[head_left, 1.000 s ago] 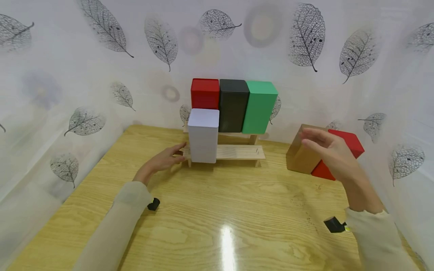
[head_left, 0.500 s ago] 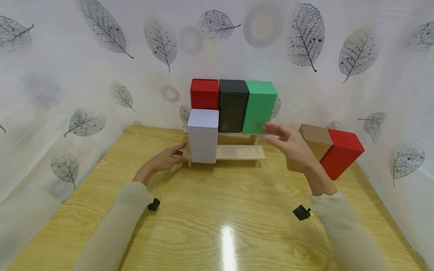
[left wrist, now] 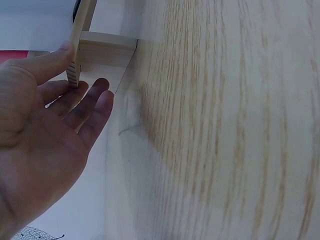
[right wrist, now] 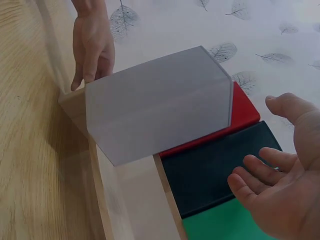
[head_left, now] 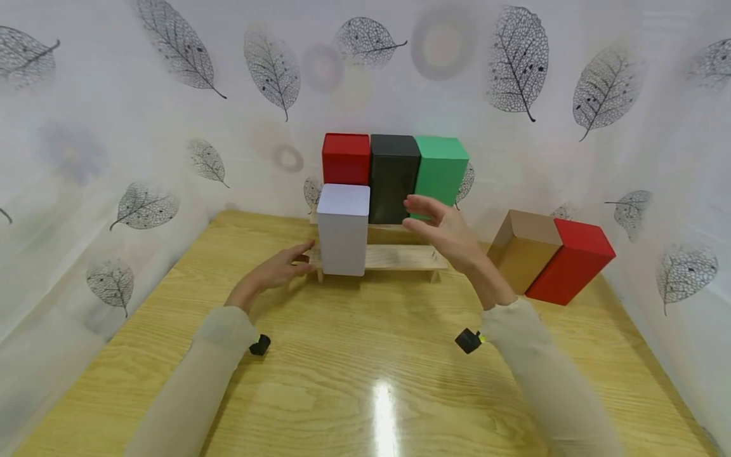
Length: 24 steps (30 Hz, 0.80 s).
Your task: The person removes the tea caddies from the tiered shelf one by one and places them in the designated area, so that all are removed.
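My left hand (head_left: 274,266) holds the left end of a two-step wooden rack (head_left: 405,256). In the left wrist view its thumb lies on one side of the plank end, with fingertips on the other. A white box (head_left: 342,235) stands upright at the left of the lower step. On the upper step a red box (head_left: 346,158), a black box (head_left: 394,178) and a green box (head_left: 442,174) stand side by side. In front of the black and green ones hovers my right hand (head_left: 445,231), thumb and fingers apart, holding nothing.
To the right of the rack, a brown-gold box (head_left: 528,254) and a second red box (head_left: 577,260) lean side by side on the wooden table (head_left: 320,355). Behind everything hangs a white leaf-patterned backdrop (head_left: 388,95).
My right hand has moved left, away from the brown-gold and red boxes, to the front of the rack. The left hand and the boxes have stayed where they were.
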Tool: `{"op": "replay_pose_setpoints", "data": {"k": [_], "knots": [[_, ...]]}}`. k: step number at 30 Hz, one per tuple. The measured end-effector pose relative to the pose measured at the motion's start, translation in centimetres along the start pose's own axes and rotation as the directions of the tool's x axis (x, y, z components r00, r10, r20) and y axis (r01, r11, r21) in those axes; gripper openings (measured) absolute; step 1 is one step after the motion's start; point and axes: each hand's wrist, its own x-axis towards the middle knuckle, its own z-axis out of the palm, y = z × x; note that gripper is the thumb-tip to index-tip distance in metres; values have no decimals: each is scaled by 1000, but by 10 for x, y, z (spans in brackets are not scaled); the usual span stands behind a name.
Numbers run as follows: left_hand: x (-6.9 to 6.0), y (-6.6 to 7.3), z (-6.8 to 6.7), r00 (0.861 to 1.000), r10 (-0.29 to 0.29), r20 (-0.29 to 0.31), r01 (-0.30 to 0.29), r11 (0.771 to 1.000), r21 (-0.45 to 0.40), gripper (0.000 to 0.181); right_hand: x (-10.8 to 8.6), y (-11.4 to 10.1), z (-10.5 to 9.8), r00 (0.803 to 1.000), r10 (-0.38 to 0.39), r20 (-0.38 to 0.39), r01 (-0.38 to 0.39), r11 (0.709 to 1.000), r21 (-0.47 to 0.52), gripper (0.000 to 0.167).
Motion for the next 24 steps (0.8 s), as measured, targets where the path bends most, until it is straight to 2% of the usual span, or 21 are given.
{"op": "replay_pose_setpoints", "data": {"k": [10,17,24], "knots": [[-3,1,-2,1000,-25,0,25,1000,-5,70,22,2,26,1000,11,4,-11,996,91,69],[-1,-2,-1,1000,-27,0,27,1000,-3,70,34,-3,44,1000,11,-19,-9,998,68,71],[-1,-1,0,1000,-21,-3,21,1000,-20,70,41,-6,52,998,50,-39,-48,998,42,74]]}}
